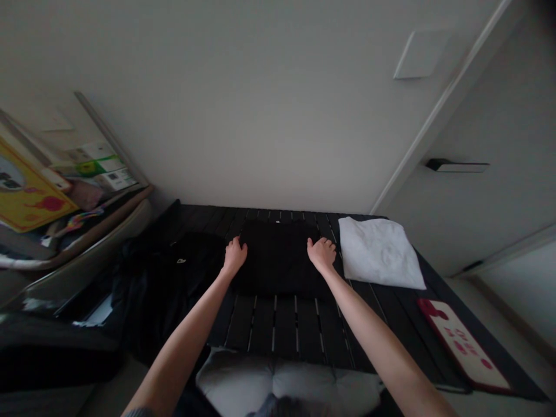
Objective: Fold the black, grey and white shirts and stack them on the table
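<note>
Two open grips, left [234, 256] and right [321, 253], palms down on the side edges of a folded black garment [278, 260] at 12 o'clock on the slatted table [278, 324], keeping it flat; a white cloth [377, 253] just beside at 2 o'clock.

No wording here can be read. Red characters run along the white mat [463, 346], but they are too blurred to make out. The small white logo on the black garment [181, 261] and the printing on the cartons [98, 165] and yellow board [26, 188] are also illegible.
</note>
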`<state>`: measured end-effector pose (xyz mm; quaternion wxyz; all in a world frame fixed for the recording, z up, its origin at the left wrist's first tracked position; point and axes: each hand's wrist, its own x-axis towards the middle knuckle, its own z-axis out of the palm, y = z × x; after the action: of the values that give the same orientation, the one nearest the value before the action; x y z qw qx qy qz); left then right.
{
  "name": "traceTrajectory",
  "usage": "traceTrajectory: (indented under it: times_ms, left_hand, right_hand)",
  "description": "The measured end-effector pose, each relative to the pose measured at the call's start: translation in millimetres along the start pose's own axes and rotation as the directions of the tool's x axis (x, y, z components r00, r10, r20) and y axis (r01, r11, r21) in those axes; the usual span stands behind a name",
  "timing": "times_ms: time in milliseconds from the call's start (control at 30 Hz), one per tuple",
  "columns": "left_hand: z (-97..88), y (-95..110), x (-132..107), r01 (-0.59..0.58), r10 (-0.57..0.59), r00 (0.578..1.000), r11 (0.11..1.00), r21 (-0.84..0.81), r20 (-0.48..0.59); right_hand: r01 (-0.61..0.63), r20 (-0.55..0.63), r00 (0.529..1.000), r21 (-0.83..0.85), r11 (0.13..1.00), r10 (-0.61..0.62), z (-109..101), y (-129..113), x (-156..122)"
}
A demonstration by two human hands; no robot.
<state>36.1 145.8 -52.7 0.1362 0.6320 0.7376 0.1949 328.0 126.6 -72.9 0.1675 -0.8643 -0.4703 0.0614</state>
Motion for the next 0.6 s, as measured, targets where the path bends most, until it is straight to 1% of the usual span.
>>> traceTrajectory:
  times_ms: [167, 267, 367, 500, 567, 600]
  left_hand:
    - [-10.7, -9, -21, 0.084, -0.083, 0.994, 0.996, -0.014, 0.066]
    - [-10.2, -11, -26, 0.14, -0.135, 0.986, 0.989, -0.038, 0.1]
    - [-7.1, -11, -28, 0.174, -0.158, 0.977, 0.979, -0.109, 0.141]
    - [-5.6, -12, -33, 0.17, -0.126, 0.976, 0.951, -0.259, 0.178]
    - [-7.1, -11, -39, 0.132, -0.061, 0.979, 0.918, -0.375, 0.196]
    - [-8.2, -9, -43, 0.102, -0.008, 0.979, 0.883, -0.458, 0.204]
  right_hand:
    - [-0.056, 0.191, 0.981, 0.072, 0.996, 0.041, -15, 5, -21]
    - [-0.084, 0.249, 0.967, 0.112, 0.99, 0.054, -17, 6, -25]
    - [-0.079, 0.286, 0.958, 0.139, 0.987, 0.036, -16, 6, -25]
    - [0.01, 0.307, 0.949, 0.192, 0.981, -0.07, -20, 8, -22]
    - [0.062, 0.29, 0.949, 0.214, 0.975, -0.124, -26, 9, -21]
    - [0.083, 0.276, 0.95, 0.222, 0.972, -0.144, -30, 10, -21]
